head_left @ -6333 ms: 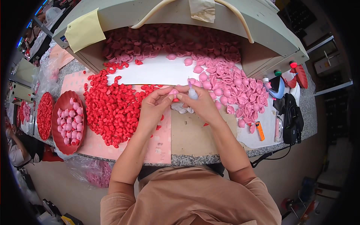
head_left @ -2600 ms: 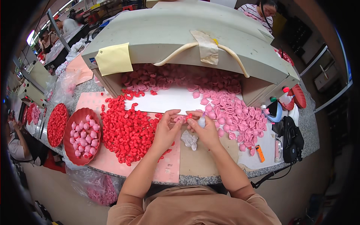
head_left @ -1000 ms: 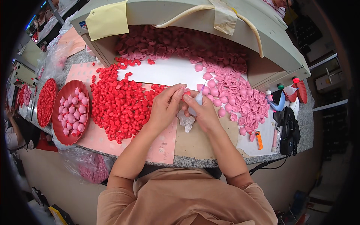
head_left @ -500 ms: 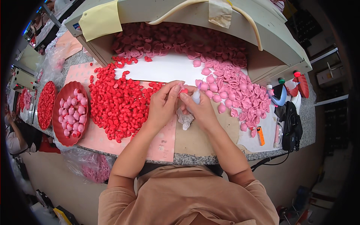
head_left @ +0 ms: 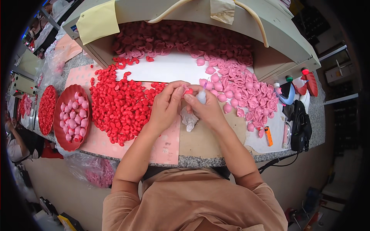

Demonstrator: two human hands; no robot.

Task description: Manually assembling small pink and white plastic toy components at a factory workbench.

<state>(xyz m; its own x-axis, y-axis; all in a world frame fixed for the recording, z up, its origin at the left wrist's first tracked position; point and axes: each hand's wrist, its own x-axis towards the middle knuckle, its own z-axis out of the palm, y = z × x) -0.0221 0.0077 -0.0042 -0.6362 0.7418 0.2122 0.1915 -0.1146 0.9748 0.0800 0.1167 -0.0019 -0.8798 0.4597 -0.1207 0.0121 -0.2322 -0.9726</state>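
My left hand [head_left: 166, 104] is closed in a pinch on a small pink shell piece [head_left: 185, 88], above the middle of the worktable. A red piece [head_left: 189, 91] sits against it, between the fingertips of both hands. My right hand [head_left: 211, 111] is wrapped round a small translucent bottle [head_left: 201, 96] with a thin purple needle tip pointing up and away from me. Its thumb and finger also meet the red piece. A crumpled white tissue [head_left: 189, 120] lies just below the hands. My fingers partly hide where the two pieces touch.
A heap of red pieces [head_left: 119, 106] lies left, pink shells [head_left: 252, 94] right. A red dish [head_left: 58, 133] holds pink rounded pieces. An orange lighter [head_left: 268, 136] and a black pouch [head_left: 301, 129] lie right. The grey hood [head_left: 275, 38] arches over the back.
Both hands stay together in nearly the same place. The bottle in my right hand has tilted slightly, and the fingers have shifted a little around the red piece. The view has moved slightly.
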